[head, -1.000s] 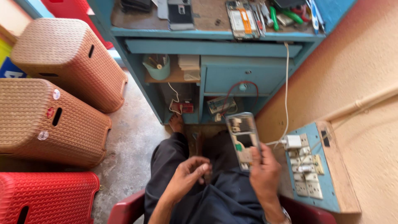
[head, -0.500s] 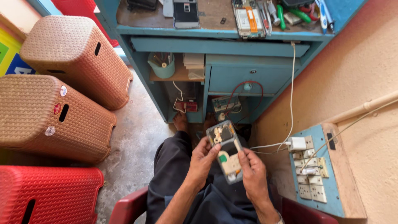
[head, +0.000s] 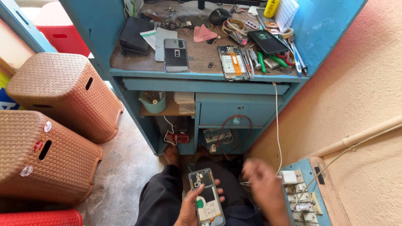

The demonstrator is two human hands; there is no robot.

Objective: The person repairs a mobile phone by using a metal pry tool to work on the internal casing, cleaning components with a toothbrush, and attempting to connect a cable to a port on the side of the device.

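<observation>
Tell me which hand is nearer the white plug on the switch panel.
Right. The right hand, motion-blurred, sits just left of the white plug, almost touching it. The left hand is farther left, its grip holding the opened phone over the lap.

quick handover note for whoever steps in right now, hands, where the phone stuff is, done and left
Left hand: holds an opened phone, back cover off and insides showing, over the lap.
Right hand: blurred, empty as far as can be seen, beside the white charger plug on the blue switchboard.
On the desk: a second opened phone, a grey back cover, a black phone, green-handled tools.
Done: held phone's back is off.
Left: its insides are exposed, nothing refitted.
</observation>
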